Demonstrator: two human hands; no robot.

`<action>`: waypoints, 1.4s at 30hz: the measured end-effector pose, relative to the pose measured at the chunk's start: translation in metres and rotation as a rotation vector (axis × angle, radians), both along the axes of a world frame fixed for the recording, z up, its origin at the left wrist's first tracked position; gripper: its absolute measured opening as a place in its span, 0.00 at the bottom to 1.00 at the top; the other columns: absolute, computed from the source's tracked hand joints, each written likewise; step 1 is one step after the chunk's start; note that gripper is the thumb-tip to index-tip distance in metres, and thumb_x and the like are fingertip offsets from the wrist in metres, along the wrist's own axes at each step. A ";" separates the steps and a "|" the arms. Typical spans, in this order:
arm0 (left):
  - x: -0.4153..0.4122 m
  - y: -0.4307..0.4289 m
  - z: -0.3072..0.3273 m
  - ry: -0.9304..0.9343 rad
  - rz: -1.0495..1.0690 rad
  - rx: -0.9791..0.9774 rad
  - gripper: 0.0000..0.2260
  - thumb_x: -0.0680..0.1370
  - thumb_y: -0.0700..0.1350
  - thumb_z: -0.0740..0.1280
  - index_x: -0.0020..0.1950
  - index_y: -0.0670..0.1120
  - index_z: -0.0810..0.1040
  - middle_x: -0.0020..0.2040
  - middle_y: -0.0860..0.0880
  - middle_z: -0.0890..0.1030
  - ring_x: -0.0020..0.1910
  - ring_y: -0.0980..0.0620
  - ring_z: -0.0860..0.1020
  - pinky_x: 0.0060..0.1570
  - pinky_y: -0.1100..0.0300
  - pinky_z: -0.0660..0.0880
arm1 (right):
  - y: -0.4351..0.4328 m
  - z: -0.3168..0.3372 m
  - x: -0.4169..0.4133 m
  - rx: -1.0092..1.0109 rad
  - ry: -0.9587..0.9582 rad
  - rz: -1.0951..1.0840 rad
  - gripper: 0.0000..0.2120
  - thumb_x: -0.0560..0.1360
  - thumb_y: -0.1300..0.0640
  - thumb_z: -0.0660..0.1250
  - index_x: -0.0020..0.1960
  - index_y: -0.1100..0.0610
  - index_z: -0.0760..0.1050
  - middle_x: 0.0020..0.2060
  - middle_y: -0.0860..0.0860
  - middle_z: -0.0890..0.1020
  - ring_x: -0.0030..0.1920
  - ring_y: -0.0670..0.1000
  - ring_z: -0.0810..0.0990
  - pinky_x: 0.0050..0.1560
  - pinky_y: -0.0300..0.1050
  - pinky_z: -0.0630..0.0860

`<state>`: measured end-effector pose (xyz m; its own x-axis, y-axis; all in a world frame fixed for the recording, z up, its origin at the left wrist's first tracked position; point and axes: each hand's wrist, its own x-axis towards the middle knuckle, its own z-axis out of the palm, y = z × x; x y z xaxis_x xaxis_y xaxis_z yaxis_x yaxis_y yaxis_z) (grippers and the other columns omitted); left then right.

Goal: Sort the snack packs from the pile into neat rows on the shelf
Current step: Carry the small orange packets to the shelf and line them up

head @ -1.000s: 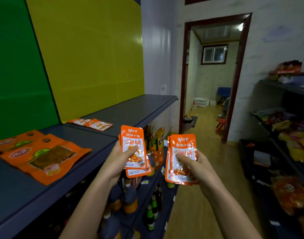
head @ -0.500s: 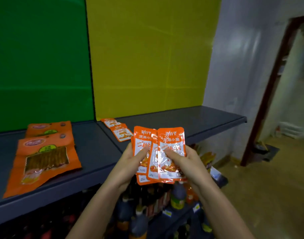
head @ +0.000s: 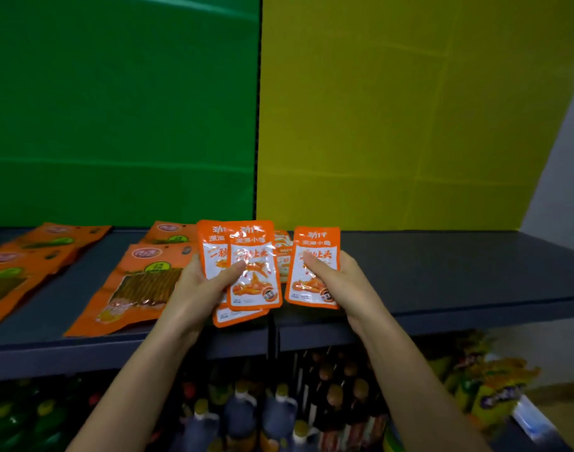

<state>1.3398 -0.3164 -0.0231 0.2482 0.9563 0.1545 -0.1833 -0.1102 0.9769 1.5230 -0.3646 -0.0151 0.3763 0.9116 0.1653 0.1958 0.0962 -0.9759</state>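
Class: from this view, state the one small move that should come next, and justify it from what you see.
Probably the right hand lays its pack on the bare shelf beside the small packs lying there: it is apart from the stack in the left hand and held over the shelf.

Small shop, grey shelf of snack packs, bottles stocked below
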 end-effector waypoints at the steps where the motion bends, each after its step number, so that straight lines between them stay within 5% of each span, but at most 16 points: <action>1: -0.005 0.006 0.004 -0.001 0.033 0.004 0.16 0.74 0.42 0.68 0.61 0.46 0.71 0.51 0.47 0.82 0.46 0.48 0.82 0.43 0.54 0.79 | 0.008 -0.004 0.002 -0.028 -0.022 -0.002 0.08 0.76 0.52 0.64 0.53 0.53 0.77 0.52 0.52 0.83 0.52 0.52 0.82 0.58 0.51 0.77; 6: -0.014 0.031 0.017 -0.021 0.082 0.024 0.12 0.74 0.40 0.68 0.56 0.48 0.72 0.49 0.47 0.82 0.42 0.50 0.83 0.38 0.55 0.80 | 0.032 -0.023 0.000 -0.221 -0.183 -0.006 0.13 0.78 0.49 0.57 0.55 0.56 0.74 0.53 0.54 0.82 0.52 0.54 0.81 0.58 0.52 0.76; 12: 0.000 0.046 0.020 0.007 0.033 0.068 0.10 0.74 0.41 0.68 0.54 0.49 0.74 0.47 0.49 0.83 0.36 0.55 0.84 0.33 0.61 0.81 | 0.034 -0.029 0.003 -0.339 -0.800 -0.148 0.13 0.78 0.44 0.55 0.46 0.53 0.69 0.52 0.52 0.79 0.54 0.55 0.77 0.56 0.47 0.68; 22: 0.030 0.053 0.026 0.092 -0.021 0.055 0.10 0.74 0.42 0.68 0.55 0.46 0.74 0.45 0.48 0.83 0.33 0.55 0.84 0.30 0.63 0.80 | 0.028 -0.010 0.016 -0.381 -1.083 -0.226 0.26 0.77 0.38 0.52 0.59 0.58 0.71 0.58 0.55 0.74 0.58 0.57 0.75 0.51 0.48 0.71; 29: 0.083 0.059 0.029 0.139 -0.060 0.019 0.14 0.74 0.41 0.68 0.58 0.45 0.72 0.45 0.49 0.82 0.33 0.57 0.83 0.31 0.64 0.80 | 0.064 0.027 0.048 -0.113 -0.640 0.002 0.21 0.74 0.34 0.54 0.47 0.51 0.72 0.48 0.49 0.81 0.51 0.53 0.80 0.55 0.55 0.76; 32: 0.108 0.068 0.033 0.120 -0.105 -0.028 0.12 0.75 0.41 0.67 0.58 0.44 0.74 0.44 0.48 0.83 0.33 0.56 0.83 0.31 0.64 0.80 | 0.087 0.026 0.066 -0.048 -0.559 -0.022 0.11 0.74 0.42 0.63 0.43 0.49 0.69 0.47 0.50 0.81 0.49 0.54 0.81 0.53 0.56 0.78; 37: 0.132 0.090 0.039 0.109 -0.074 -0.114 0.04 0.77 0.41 0.64 0.52 0.44 0.75 0.35 0.50 0.83 0.27 0.57 0.81 0.27 0.65 0.78 | 0.118 0.026 0.108 0.008 -0.137 0.061 0.07 0.75 0.57 0.66 0.40 0.53 0.70 0.53 0.59 0.82 0.47 0.55 0.81 0.49 0.51 0.78; 42: 0.136 0.106 0.042 0.174 0.063 -0.224 0.04 0.78 0.41 0.62 0.45 0.42 0.74 0.37 0.46 0.80 0.25 0.54 0.80 0.27 0.63 0.78 | 0.156 0.004 0.157 -0.111 -0.254 -0.082 0.14 0.73 0.59 0.68 0.33 0.53 0.68 0.50 0.60 0.82 0.48 0.55 0.80 0.48 0.48 0.75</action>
